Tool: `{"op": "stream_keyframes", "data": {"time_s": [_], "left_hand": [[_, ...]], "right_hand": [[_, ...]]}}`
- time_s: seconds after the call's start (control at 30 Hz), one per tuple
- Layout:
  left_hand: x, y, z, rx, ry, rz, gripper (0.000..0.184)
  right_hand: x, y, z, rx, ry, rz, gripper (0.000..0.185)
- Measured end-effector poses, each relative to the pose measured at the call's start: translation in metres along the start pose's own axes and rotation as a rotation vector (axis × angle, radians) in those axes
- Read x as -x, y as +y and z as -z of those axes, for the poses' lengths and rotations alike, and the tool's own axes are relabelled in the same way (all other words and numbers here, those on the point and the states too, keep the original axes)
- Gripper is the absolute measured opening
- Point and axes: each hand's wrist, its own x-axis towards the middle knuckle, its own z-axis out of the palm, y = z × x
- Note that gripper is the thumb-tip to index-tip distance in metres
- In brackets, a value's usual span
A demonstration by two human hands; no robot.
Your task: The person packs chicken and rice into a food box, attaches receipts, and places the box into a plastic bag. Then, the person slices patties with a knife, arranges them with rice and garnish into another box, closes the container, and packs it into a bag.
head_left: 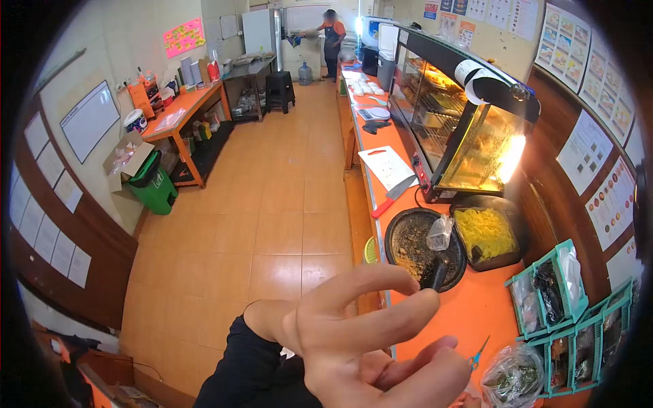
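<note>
Here's the black clothing (228, 370), low in the view, matte and softly creased, its edge stopping where bare limb begins; a scrap of white (287, 353) peeks beside it, and there's the bare left hand (371, 333), slender-fingered.

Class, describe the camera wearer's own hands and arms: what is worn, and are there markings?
The foreground hand is bare: no glove, ring or clear marking shows on it. The plain black cloth at the lower left may be a sleeve, but I cannot tell for certain.
</note>
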Motion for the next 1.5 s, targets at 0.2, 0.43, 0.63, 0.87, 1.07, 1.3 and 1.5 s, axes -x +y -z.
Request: {"op": "stream_keyframes", "data": {"time_s": [0.2,0.43,0.63,0.87,1.07,1.3,1.5], "left_hand": [[0.018,-0.009,-0.015,-0.290,-0.086,0.201,0.012],[0.139,-0.027,-0.030,-0.122,-0.563,0.631,0.018],[0.279,0.001,-0.003,0.112,-1.230,1.173,0.032],[0.300,0.037,0.008,0.109,-1.338,1.364,0.041],[0.301,0.047,-0.010,0.230,-1.333,1.348,0.043],[0.311,0.052,-0.021,0.286,-1.461,1.210,0.044],[0.313,0.053,-0.015,0.276,-1.427,1.265,0.046]], "right_hand": [[-0.025,-0.010,0.006,-0.006,0.010,0.105,0.037],[-0.062,-0.087,-0.083,-0.226,-0.113,0.400,0.041],[-0.009,-0.140,-0.199,0.089,0.055,0.704,0.072],[0.007,-0.166,-0.215,0.361,-0.031,0.499,0.076],[-0.010,-0.174,-0.217,0.458,-0.126,0.385,0.072],[0.010,-0.194,-0.201,0.451,-0.137,0.408,0.068],[0.005,-0.185,-0.206,0.464,-0.056,0.406,0.077]]}}
